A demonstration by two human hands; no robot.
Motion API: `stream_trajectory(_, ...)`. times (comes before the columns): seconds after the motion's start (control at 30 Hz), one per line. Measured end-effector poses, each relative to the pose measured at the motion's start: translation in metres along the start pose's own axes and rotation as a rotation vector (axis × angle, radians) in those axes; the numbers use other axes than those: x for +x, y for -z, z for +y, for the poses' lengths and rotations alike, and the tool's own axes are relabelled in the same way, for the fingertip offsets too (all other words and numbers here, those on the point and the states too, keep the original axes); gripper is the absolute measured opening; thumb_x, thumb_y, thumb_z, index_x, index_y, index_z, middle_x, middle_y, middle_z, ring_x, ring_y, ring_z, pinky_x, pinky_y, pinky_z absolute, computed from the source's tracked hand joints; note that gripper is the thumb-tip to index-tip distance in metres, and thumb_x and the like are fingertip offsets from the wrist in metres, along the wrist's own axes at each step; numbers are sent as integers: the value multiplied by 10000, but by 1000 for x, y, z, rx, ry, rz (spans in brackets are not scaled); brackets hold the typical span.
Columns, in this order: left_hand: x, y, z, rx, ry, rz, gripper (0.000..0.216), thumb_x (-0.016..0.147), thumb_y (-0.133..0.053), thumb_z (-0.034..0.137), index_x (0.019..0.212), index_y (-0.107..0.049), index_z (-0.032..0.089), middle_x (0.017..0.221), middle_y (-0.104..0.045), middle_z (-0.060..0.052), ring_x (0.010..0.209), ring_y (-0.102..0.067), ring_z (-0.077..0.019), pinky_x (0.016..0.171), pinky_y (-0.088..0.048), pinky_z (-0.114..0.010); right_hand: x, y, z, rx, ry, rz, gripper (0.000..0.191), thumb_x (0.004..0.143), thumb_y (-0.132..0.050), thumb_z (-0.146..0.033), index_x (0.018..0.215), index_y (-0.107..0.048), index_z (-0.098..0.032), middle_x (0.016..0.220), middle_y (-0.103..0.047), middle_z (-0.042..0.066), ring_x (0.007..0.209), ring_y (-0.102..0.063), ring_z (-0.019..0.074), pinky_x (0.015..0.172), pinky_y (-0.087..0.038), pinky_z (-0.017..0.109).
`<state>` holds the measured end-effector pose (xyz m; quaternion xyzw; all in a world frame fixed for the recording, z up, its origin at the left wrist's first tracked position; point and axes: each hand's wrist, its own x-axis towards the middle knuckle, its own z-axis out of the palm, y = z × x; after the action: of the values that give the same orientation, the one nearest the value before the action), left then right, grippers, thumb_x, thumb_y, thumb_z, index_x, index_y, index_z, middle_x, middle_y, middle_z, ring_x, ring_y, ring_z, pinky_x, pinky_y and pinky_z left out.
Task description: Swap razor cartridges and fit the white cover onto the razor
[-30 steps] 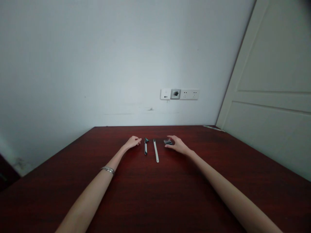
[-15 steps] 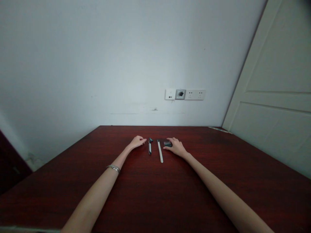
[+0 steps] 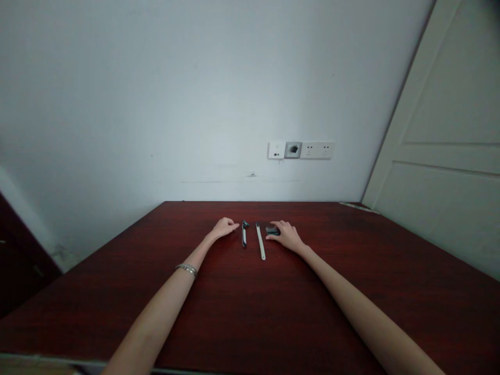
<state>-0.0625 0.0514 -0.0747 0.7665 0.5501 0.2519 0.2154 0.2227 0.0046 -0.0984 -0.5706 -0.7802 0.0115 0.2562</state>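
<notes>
On the dark red table [image 3: 234, 302], my right hand [image 3: 288, 237] curves its thumb and fingers around the two sides of a small dark case [image 3: 272, 230], which looks partly clear. The palm covers the case's right end. To the left of it lies a slim white stick [image 3: 261, 246] with a dark far end and a small hole near its close end. Further left is a razor [image 3: 244, 237] with a white and black handle, its head pointing away from me. My left hand [image 3: 224, 227] rests just left of the razor, fingers curled in and apart from it.
Behind the table's far edge stands a white wall [image 3: 219, 104] with a row of sockets [image 3: 316, 150] and a dark plug [image 3: 294, 149]. A pale panelled door [image 3: 441, 177] borders the right side. A metal bracelet [image 3: 188, 270] circles my left wrist.
The whole view has shifted slightly, so everything sits a little further right, and the table's near edge shows more. Neither hand has visibly moved relative to the objects.
</notes>
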Motion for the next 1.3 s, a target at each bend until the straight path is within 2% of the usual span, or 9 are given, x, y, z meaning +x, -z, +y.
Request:
stream_trajectory(0.5, -2, 1, 2, -4, 7, 0, 412, 692, -522, 522, 638, -644, 132, 593, -611, -25, 583, -536, -142, 588, -382, -234, -2, 3, 0, 5, 18, 15, 680, 661, -563, -663, 1200, -510, -253, 1137, -542, 115, 1086, -468, 312, 841, -392, 469)
stream_trajectory(0.67, -1, 1, 5, -14, 17, 1, 351, 704, -532, 453, 644, -654, 130, 600, -625, -37, 582, -552, -146, 603, -400, -241, -5, 8, 3, 84, 36, 123, 512, 786, -464, -583, 1169, -536, -251, 1108, -557, 88, 1048, -505, 261, 840, -422, 410)
stream_trajectory(0.8, -1, 4, 21, 36, 37, 113, 275, 703, -549, 378, 656, -671, 136, 637, -642, -61, 638, -570, -161, 601, -394, -241, -8, 16, 11, 116, 36, 210, 410, 850, -396, -503, 1091, -583, -229, 1033, -596, 82, 975, -544, 235, 838, -436, 385)
stream_trajectory(0.87, -3, 5, 32, 81, 39, 127, 269, 698, -549, 376, 639, -670, 143, 644, -642, -64, 648, -576, -169, 585, -384, -246, -10, 18, 15, 116, 31, 225, 402, 853, -390, -491, 1063, -596, -218, 1014, -607, 84, 955, -555, 232, 837, -440, 379)
stream_trajectory(1.07, -12, 1, 62, 254, 91, 1, 282, 606, -647, 431, 570, -637, 152, 624, -641, -99, 667, -612, -219, 586, -390, -275, -12, 19, 11, 75, 52, 211, 358, 844, -411, -453, 1015, -613, -211, 986, -617, 76, 935, -565, 226, 826, -446, 357)
stream_trajectory(1.3, -16, -9, 68, 380, 140, -52, 291, 574, -667, 415, 739, -667, 176, 812, -680, -142, 810, -634, -285, 636, -430, -309, -16, 26, -5, -23, 109, 164, 302, 854, -409, -377, 994, -618, -212, 992, -619, 70, 951, -559, 215, 830, -433, 326)
